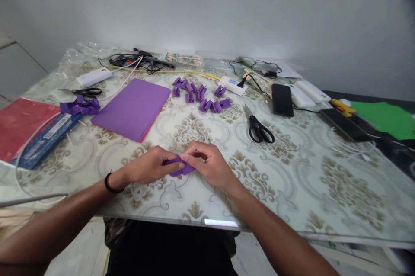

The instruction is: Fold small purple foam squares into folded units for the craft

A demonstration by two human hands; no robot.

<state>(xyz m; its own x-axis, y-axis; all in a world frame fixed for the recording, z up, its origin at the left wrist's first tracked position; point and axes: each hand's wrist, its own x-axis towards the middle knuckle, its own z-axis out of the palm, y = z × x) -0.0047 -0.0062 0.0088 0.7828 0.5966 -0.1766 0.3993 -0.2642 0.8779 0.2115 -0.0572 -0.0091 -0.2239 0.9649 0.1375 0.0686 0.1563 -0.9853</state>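
Near the front of the table, my left hand (157, 165) grips a small piece of folded purple paper (186, 169) between thumb and fingers. My right hand (209, 163) pinches the same piece at its upper edge, so both hands are closed on it. The fingers cover part of its folds. Beyond my hands, several small folded purple paper pieces (201, 93) stand in a loose group. A stack of purple paper sheets (132, 105), with a red edge showing below, lies to the left of them.
Black-handled scissors (259, 129) lie right of centre; another pair (87, 91) rests at the left, by crumpled purple paper (79, 105). Also around are a blue box (48, 139), red sheets (26, 126), a phone (282, 100), a white power strip (232, 85), cables and green paper (385, 118).
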